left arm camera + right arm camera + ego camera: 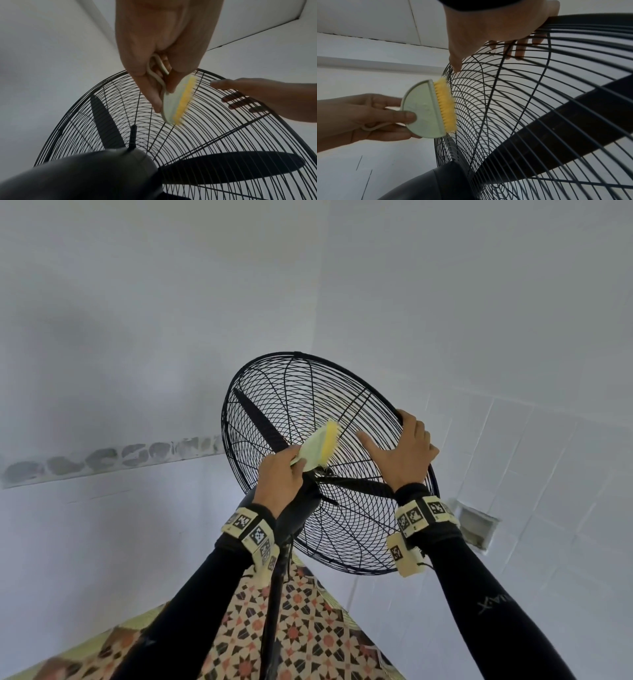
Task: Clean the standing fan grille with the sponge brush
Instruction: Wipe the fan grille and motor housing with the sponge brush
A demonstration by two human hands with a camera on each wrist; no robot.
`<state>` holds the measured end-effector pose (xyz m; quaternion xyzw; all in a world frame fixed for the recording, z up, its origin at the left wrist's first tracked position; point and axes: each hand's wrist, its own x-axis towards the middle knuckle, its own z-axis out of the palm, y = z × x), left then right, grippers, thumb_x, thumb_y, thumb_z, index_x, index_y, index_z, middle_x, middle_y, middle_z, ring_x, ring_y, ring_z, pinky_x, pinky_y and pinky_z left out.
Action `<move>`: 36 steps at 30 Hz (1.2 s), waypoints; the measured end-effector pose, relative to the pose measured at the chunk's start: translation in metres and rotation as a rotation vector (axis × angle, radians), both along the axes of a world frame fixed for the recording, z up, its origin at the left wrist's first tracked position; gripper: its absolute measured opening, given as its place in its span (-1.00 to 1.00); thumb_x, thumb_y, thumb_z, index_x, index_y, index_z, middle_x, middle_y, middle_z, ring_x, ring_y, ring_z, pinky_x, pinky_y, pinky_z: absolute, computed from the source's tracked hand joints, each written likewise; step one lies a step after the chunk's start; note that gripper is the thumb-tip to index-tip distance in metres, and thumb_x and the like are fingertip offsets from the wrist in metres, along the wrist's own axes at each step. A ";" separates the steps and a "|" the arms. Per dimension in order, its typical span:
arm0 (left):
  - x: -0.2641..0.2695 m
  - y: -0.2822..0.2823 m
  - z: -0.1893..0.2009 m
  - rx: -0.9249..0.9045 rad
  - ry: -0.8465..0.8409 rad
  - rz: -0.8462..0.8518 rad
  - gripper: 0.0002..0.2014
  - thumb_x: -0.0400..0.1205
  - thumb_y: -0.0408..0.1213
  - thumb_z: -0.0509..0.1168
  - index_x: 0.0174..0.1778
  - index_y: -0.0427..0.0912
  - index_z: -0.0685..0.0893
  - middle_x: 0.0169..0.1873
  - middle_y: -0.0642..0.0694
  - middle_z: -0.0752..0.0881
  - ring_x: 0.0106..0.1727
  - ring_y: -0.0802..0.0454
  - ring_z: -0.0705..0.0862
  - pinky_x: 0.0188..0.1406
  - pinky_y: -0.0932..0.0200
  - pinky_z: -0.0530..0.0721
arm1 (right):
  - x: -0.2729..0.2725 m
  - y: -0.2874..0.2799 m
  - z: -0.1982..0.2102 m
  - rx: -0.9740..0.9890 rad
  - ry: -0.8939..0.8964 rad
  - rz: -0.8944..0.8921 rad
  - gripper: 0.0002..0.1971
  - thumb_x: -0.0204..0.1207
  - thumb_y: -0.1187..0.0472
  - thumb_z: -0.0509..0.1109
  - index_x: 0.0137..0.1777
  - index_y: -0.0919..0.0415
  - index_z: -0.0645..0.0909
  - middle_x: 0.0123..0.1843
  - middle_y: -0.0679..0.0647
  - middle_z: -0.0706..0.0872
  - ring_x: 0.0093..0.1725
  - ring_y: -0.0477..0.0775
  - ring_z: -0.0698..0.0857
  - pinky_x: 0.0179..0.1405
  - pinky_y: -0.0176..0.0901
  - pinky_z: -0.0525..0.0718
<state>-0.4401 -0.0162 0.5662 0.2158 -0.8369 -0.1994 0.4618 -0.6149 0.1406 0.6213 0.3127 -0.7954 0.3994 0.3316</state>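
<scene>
Fan grille [318,440], black wire and tilted, fills the middle of the head view on top of a dark stand [274,611], with white walls behind and a patterned floor [308,642] below. The left hand [279,479] grips the sponge brush [318,448] by its pale green body, its yellow bristle edge laid against the rear wires just above the motor housing [294,508]. The right hand [404,453] holds the rim on the right side, thumb stretched across the wires toward the brush, the other fingers wrapped over the edge. Both arms wear black sleeves with tagged wristbands.

From the left wrist, the left hand [163,47] is curled round the sponge brush [178,100] and a looped cord [156,75] hanging from it. The bristles touch the fan grille [214,142]; the picture is blurred there. The right hand [260,98] rests on the upper right rim, its fingertips showing through the wires. A dark blade [231,167] sits behind the mesh, and the motor housing [77,175] is in the foreground.

From the right wrist, the right hand [496,23] clasps the rim of the fan grille [530,108], fingers hooked inside, thumb pointing down along the wires. The left hand [361,116] pinches the half-round sponge brush [426,109] between thumb and fingers, bristles against the mesh.
</scene>
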 end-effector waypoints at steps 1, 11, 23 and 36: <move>0.001 0.003 0.003 -0.021 0.034 -0.018 -0.65 0.79 -0.27 0.33 0.51 -0.16 0.64 0.07 -0.25 0.85 -0.15 -0.12 0.75 -0.08 0.08 0.69 | 0.001 0.000 0.000 0.000 0.002 -0.003 -0.08 0.35 -0.64 0.28 0.55 -0.02 0.38 0.45 0.06 0.56 0.39 0.19 0.54 0.35 0.28 0.38; -0.015 0.014 -0.029 -0.269 0.056 0.062 -0.08 0.69 -0.48 0.38 0.81 0.18 0.02 -0.19 -0.15 0.82 -0.35 -0.03 0.71 -0.18 -0.10 0.87 | -0.002 0.006 -0.003 -0.021 0.014 -0.006 -0.07 0.36 -0.64 0.27 0.56 0.00 0.38 0.43 0.07 0.57 0.35 0.19 0.55 0.32 0.26 0.40; -0.008 0.020 -0.048 -0.187 -0.109 0.075 -0.21 0.72 -0.34 0.32 0.83 0.11 0.14 -0.09 -0.21 0.81 -0.17 -0.21 0.78 -0.01 -0.27 0.82 | -0.001 0.005 -0.004 -0.048 0.004 0.016 -0.10 0.36 -0.61 0.31 0.55 -0.02 0.39 0.43 0.05 0.57 0.38 0.17 0.54 0.37 0.26 0.36; -0.018 0.008 -0.054 -0.078 0.225 0.050 -0.70 0.80 -0.40 0.29 0.46 -0.21 0.67 -0.21 -0.09 0.80 -0.39 0.01 0.65 -0.34 -0.05 0.78 | -0.008 0.004 -0.005 -0.077 -0.004 0.045 -0.08 0.33 -0.65 0.29 0.52 -0.02 0.42 0.41 0.05 0.61 0.37 0.16 0.55 0.36 0.25 0.35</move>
